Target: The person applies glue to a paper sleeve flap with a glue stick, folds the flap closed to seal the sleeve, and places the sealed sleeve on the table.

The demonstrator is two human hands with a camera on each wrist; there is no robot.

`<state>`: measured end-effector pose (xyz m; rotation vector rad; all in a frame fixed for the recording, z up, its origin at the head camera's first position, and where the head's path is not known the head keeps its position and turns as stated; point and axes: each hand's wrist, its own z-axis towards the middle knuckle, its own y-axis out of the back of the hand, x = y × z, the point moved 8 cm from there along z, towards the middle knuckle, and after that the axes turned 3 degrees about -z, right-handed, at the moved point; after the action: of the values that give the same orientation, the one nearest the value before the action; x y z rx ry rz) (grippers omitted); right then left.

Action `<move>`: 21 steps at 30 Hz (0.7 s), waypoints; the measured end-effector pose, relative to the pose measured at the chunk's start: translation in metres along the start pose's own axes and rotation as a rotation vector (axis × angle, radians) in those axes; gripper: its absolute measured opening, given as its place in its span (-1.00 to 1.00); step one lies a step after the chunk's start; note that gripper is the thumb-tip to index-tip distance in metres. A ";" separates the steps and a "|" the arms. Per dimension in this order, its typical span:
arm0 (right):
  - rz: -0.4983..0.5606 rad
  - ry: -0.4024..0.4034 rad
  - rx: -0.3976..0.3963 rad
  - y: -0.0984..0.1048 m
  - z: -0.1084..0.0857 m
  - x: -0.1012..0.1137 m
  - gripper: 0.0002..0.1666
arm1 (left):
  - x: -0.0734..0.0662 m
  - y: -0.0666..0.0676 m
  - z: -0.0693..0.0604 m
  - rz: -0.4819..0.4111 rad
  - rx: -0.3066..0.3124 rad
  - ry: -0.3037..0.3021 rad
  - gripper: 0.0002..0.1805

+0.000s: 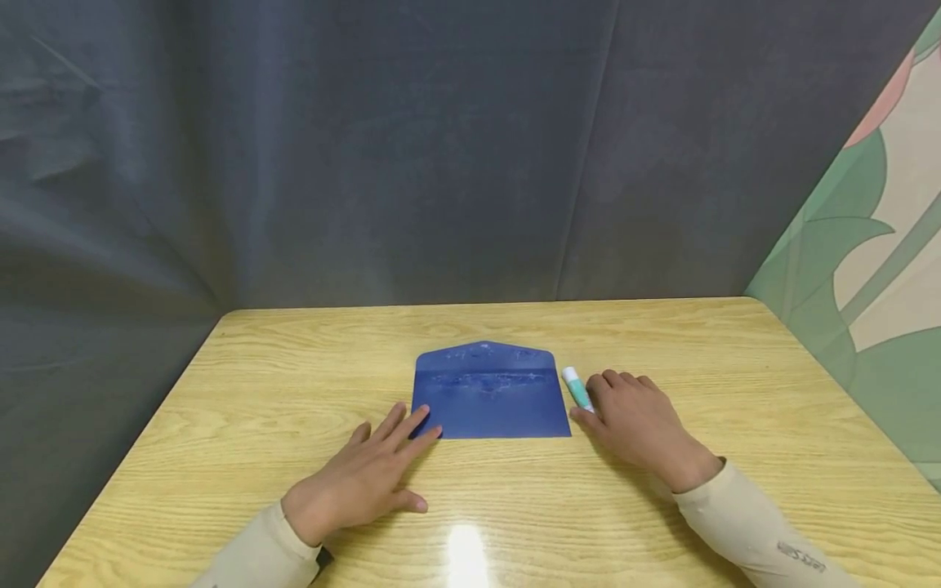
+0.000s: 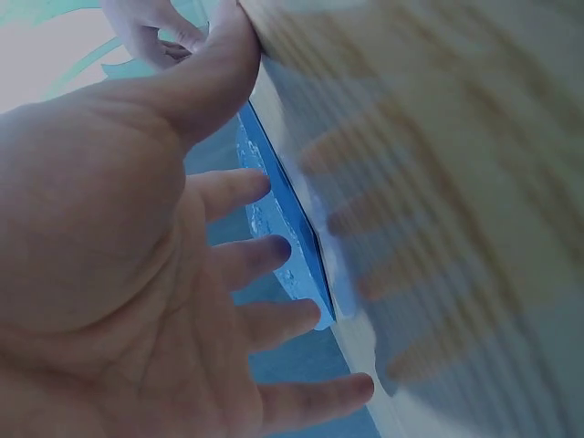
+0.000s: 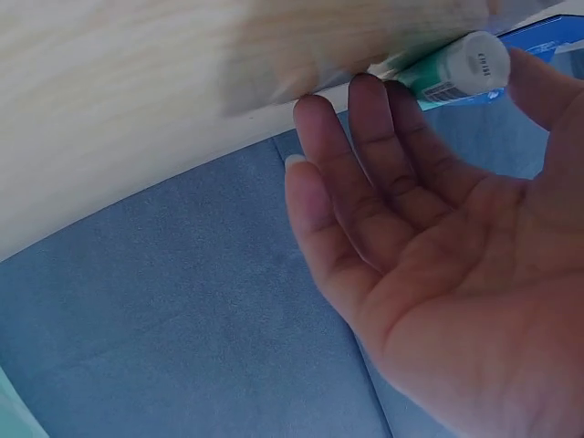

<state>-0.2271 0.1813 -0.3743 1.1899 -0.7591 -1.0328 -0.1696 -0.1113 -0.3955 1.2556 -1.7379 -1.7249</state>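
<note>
A dark blue envelope [image 1: 492, 412] lies on the table with its pointed flap spread open at the far side. Whitish smears show along the flap and fold. My left hand [image 1: 367, 478] is spread out, with fingertips over the envelope's near left corner; in the left wrist view its fingers [image 2: 251, 260] are apart and hold nothing. To the right of the envelope, my right hand [image 1: 639, 425] has thumb and index finger about a green glue stick [image 1: 577, 390] with a white cap. The right wrist view shows the glue stick's end [image 3: 474, 66] between them, low at the tabletop.
The wood-grain table [image 1: 294, 367] extends around both hands. A dark grey cloth [image 1: 412, 163] hangs behind it and along the left. A wall with a leaf pattern [image 1: 845, 245] stands at the right.
</note>
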 end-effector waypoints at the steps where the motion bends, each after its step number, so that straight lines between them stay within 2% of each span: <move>1: -0.004 -0.001 0.004 0.000 0.000 0.000 -0.61 | 0.000 0.000 0.000 -0.002 0.001 0.001 -0.06; 16: -0.054 0.022 0.011 -0.004 -0.003 -0.009 -0.80 | 0.000 -0.001 -0.001 -0.020 -0.002 0.026 -0.10; 21: -0.016 0.008 0.051 -0.004 -0.003 -0.014 -0.80 | -0.001 -0.001 0.000 -0.027 -0.004 0.027 -0.09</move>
<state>-0.2304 0.1957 -0.3787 1.2448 -0.7747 -1.0262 -0.1684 -0.1102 -0.3958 1.3006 -1.7083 -1.7177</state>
